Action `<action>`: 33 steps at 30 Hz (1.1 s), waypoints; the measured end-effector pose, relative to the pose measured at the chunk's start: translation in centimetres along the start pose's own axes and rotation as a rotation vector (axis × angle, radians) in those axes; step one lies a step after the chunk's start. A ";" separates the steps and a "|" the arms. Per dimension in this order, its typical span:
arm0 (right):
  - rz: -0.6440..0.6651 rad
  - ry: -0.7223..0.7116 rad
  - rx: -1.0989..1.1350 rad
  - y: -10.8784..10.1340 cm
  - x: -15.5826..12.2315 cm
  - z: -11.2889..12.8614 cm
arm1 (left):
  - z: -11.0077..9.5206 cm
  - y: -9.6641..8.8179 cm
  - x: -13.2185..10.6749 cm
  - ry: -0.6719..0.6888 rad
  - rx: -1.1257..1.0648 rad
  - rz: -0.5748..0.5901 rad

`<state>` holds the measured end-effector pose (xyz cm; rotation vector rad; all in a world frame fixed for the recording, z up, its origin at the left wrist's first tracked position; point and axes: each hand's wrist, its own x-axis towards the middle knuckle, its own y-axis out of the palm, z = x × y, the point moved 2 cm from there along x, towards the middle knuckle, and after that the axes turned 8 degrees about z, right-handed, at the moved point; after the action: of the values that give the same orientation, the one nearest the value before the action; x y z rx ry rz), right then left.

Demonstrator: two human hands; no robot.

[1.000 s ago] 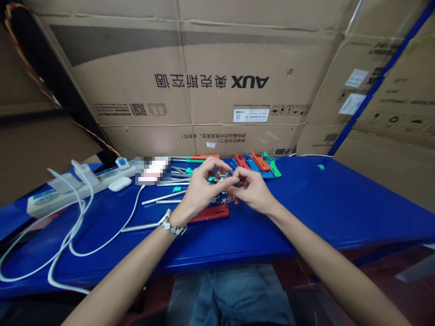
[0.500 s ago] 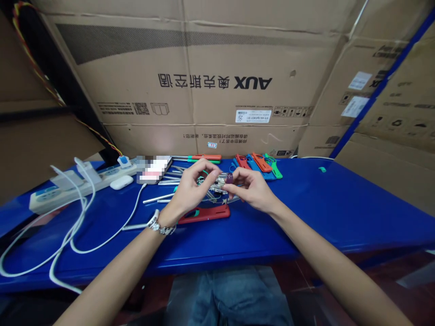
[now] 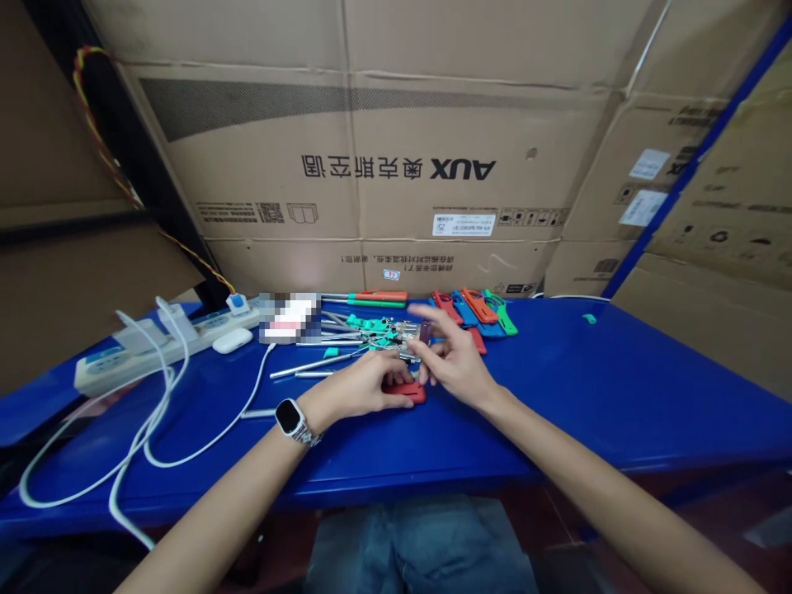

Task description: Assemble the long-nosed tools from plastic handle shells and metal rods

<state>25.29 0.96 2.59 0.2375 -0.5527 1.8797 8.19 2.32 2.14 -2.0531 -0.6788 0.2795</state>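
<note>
My left hand [image 3: 368, 386] is low over the table, its fingers curled around the end of a red plastic lighter casing [image 3: 416, 391]; most of that casing is hidden under the hand. Beside it, my right hand [image 3: 454, 359] pinches a small clear part with a purple end [image 3: 425, 332] between thumb and fingers, while the index finger sticks out. Behind the hands lies a loose pile of metal tubes [image 3: 334, 337] with teal plastic pieces [image 3: 371, 323] and thin wires. Another red piece [image 3: 477, 341] shows just past my right hand.
Red, blue, orange and green lighter casings [image 3: 479, 307] are heaped at the back right. Orange and green long lighters [image 3: 377, 297] lie at the back. On the left are a phone [image 3: 290, 318], a white case [image 3: 233, 340], a power strip [image 3: 99, 371] and white cables [image 3: 161, 458].
My left hand has come down from the small clear part onto the red casing. My right hand keeps the purple-ended part, now turned more upright. The view has tilted slightly.
</note>
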 end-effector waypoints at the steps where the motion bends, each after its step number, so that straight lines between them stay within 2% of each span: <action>1: 0.022 0.001 0.011 -0.2 -0.1 0.1 | 0.1 0.0 0.0 -0.003 -0.001 0.000; 4: 0.094 0.008 0.113 -1.0 -0.3 0.8 | 0.2 0.1 0.0 -0.011 -0.002 -0.006; 9: 0.194 0.129 0.225 -2.3 0.4 2.1 | 0.2 0.2 0.1 -0.013 -0.004 -0.014; 12: 0.135 0.136 0.245 -2.4 1.2 2.5 | 0.1 0.1 0.1 -0.012 0.022 -0.006; 18: 0.019 0.142 0.259 -1.2 1.8 2.1 | 0.0 0.0 0.1 -0.007 0.049 0.008; 25: 0.140 0.100 0.319 -1.7 0.8 2.2 | 0.0 0.1 0.0 -0.006 0.046 0.010; 28: 0.123 0.108 0.298 -1.8 1.1 2.4 | -0.1 0.0 0.1 -0.027 0.048 0.027; 33: 0.064 0.129 0.272 -0.8 1.9 2.8 | -0.5 -0.1 0.0 -0.060 0.042 0.037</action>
<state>25.02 1.41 6.02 0.2765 -0.2189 2.0156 8.43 2.01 2.52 -2.0252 -0.6662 0.3747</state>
